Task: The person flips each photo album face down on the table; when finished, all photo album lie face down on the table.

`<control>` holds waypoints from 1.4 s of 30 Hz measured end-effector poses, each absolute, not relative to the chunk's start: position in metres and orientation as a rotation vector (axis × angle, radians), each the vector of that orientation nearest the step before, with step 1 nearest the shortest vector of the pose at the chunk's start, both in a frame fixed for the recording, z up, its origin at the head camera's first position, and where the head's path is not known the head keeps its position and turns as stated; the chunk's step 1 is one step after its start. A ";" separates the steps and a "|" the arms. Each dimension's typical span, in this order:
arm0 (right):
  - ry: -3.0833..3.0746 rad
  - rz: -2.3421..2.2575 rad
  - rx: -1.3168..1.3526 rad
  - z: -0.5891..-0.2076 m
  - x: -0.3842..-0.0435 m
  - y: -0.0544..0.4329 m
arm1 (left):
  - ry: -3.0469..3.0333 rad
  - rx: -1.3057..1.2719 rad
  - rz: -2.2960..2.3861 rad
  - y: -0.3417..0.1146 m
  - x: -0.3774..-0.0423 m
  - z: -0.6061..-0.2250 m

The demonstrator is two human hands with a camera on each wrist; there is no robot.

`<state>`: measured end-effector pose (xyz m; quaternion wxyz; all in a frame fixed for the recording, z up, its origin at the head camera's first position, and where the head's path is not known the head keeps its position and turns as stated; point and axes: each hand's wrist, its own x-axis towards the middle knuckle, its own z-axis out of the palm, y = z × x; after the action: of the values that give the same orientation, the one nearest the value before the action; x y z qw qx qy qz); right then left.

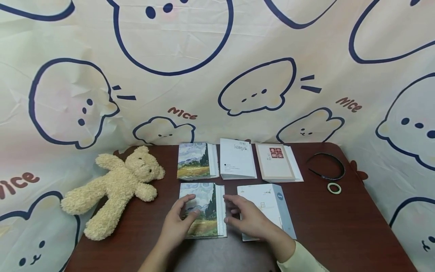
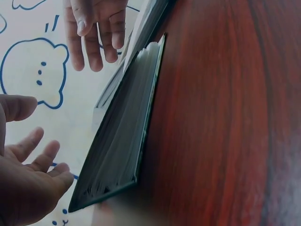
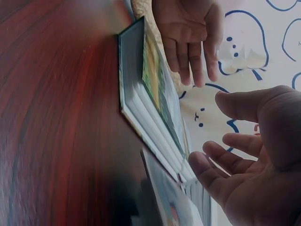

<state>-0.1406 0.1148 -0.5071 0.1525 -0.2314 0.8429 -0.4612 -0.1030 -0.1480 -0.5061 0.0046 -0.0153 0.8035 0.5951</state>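
A book with a painted landscape cover (image 1: 202, 211) lies at the front of the table, its pale page edges at the right. Over the cover's left part is my left hand (image 1: 177, 223), fingers spread and relaxed. My right hand (image 1: 250, 216) hovers by the book's right side, thumb and fingers apart, partly over a white book with a blue-grey strip (image 1: 287, 213). Between the two palms, in the left wrist view, the landscape book's page block (image 2: 117, 132) shows between its dark green covers. Neither hand grips anything.
Behind stand a second landscape-cover book (image 1: 193, 162), a white book (image 1: 238, 160) and a beige-bordered book with red characters (image 1: 275, 166). A cream teddy bear (image 1: 119, 185) lies at the left. To the right are a black headband (image 1: 334, 175) and a pale green ring (image 1: 334, 188).
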 end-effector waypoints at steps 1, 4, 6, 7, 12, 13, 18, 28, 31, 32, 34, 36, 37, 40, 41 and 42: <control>2.413 -1.322 -0.672 -0.508 -0.141 0.113 | 2.517 -0.049 1.867 -0.150 -0.103 -0.506; 2.410 -1.305 -0.687 -0.509 -0.140 0.106 | 2.523 -0.052 1.864 -0.154 -0.102 -0.508; 2.426 -1.274 -0.717 -0.509 -0.139 0.102 | 2.533 -0.056 1.859 -0.156 -0.102 -0.509; 2.439 -1.256 -0.740 -0.510 -0.139 0.100 | 2.540 -0.057 1.862 -0.158 -0.102 -0.509; 2.507 -1.170 -0.820 -0.513 -0.134 0.089 | 2.563 -0.063 1.882 -0.164 -0.101 -0.512; 2.513 -1.162 -0.827 -0.514 -0.133 0.087 | 2.560 -0.072 1.879 -0.166 -0.101 -0.512; 2.528 -1.115 -0.826 -0.516 -0.128 0.080 | 2.502 -0.140 1.840 -0.171 -0.098 -0.514; 2.495 -1.033 -0.809 -0.513 -0.127 0.073 | 2.344 -0.267 1.854 -0.177 -0.096 -0.519; 2.497 -1.007 -0.808 -0.513 -0.129 0.072 | 2.337 -0.273 1.838 -0.177 -0.096 -0.518; 2.498 -1.000 -0.807 -0.513 -0.129 0.072 | 2.338 -0.277 1.827 -0.177 -0.096 -0.518; 2.500 -0.985 -0.804 -0.514 -0.129 0.072 | 2.336 -0.282 1.812 -0.178 -0.095 -0.519; 2.507 -0.971 -0.805 -0.514 -0.129 0.072 | 2.335 -0.283 1.801 -0.178 -0.095 -0.519; 2.511 -0.965 -0.806 -0.514 -0.130 0.072 | 2.335 -0.283 1.799 -0.178 -0.095 -0.520; 2.523 -0.960 -0.814 -0.514 -0.130 0.071 | 2.328 -0.295 1.801 -0.178 -0.095 -0.521; 2.526 -0.959 -0.817 -0.514 -0.131 0.071 | 2.328 -0.296 1.804 -0.178 -0.095 -0.521; 2.528 -0.958 -0.820 -0.514 -0.131 0.071 | 2.327 -0.300 1.806 -0.178 -0.095 -0.521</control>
<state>-0.1308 0.0711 -0.5141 0.1576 -0.2867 0.8837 -0.3348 -0.0952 -0.1781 -0.5213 0.0901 -0.1009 0.7827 0.6076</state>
